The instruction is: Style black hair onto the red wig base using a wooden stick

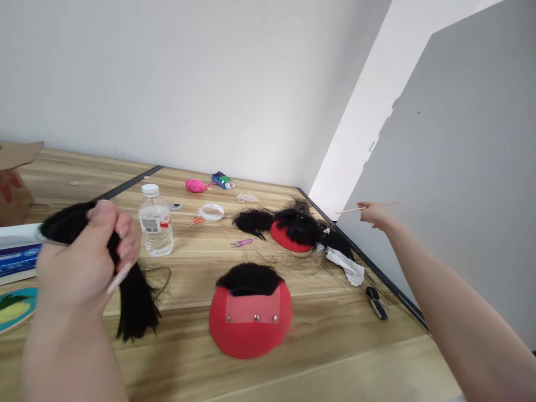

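Observation:
A bundle of black hair (138,304) is gripped in my left hand (98,234), its loose ends hanging down beside a water bottle (156,220). A pale, narrow piece juts out below those fingers; I cannot make out what it is. Far to the right, my right hand (372,214) pinches a thin wooden stick (350,210), raised above the table's edge. Between the hands lies a red dome-shaped form (251,340) with a clear patch (251,306) pinned to it and black hair (250,278) along its upper part.
Behind it sits another red form (288,239) under loose black hair (253,220). Around them are a crumpled tissue (347,267), a dark clip-like tool (376,303), a purple tool (242,243), orange scissors (195,221), a tape roll (211,211) and pink yarn (195,186). A cardboard box (14,195) stands left.

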Demonstrator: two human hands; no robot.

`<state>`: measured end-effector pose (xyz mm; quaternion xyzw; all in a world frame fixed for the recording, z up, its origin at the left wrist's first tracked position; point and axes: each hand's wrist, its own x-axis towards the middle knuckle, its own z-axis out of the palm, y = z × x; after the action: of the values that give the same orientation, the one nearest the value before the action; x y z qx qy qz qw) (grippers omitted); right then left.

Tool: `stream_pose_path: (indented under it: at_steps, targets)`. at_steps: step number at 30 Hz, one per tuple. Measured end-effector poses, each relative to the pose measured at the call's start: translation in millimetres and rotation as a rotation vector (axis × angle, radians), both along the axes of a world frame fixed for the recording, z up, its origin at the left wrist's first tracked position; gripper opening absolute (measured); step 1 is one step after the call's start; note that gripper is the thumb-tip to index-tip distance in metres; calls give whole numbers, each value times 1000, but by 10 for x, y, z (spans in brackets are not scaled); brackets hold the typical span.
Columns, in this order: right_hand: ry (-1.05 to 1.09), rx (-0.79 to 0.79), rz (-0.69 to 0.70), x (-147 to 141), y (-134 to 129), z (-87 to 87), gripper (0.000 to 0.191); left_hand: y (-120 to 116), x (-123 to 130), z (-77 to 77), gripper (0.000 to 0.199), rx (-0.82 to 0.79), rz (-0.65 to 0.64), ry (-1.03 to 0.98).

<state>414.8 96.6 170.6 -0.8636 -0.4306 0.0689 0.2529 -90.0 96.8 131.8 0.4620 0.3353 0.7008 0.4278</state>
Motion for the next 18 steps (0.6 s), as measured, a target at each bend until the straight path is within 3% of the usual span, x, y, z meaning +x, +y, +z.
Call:
stream_pose_path:
  at_steps: [6, 10, 11, 15, 18]
  targets:
    - [-142, -49, -11, -202, 133, 200, 10, 66, 19, -54, 37, 23, -69, 66]
    - [-213, 61, 134, -706, 176, 244, 18, 134, -21, -124, 42, 110, -56, 199]
    - [-200, 98, 219, -909, 164, 226, 18, 139, -29, -137, 42, 114, -62, 217]
    - [179, 225, 893, -1934, 21, 3, 25, 113, -5, -151, 43, 114, -138, 212]
    - [416, 155, 1176, -2693, -93, -246, 33, 93, 38, -143, 42, 127, -193, 190]
